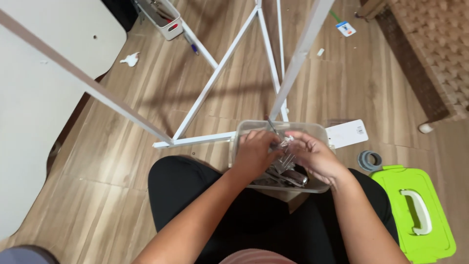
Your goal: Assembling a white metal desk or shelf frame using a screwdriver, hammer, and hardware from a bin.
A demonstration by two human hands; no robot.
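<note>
- Both hands, left (255, 152) and right (312, 155), pinch a clear bag (285, 149) over the tub (320, 131).
- The bag might rip and spill small bits.
- The tub on the lap might tip.

Contents of clear plastic bin (320, 131) mostly hidden under left hand (255, 154) and right hand (315, 156); crinkly clear item between fingers unidentifiable. White metal frame (215, 80) cut off at top edge. Green lid (415, 215) clipped bottom right.
</note>
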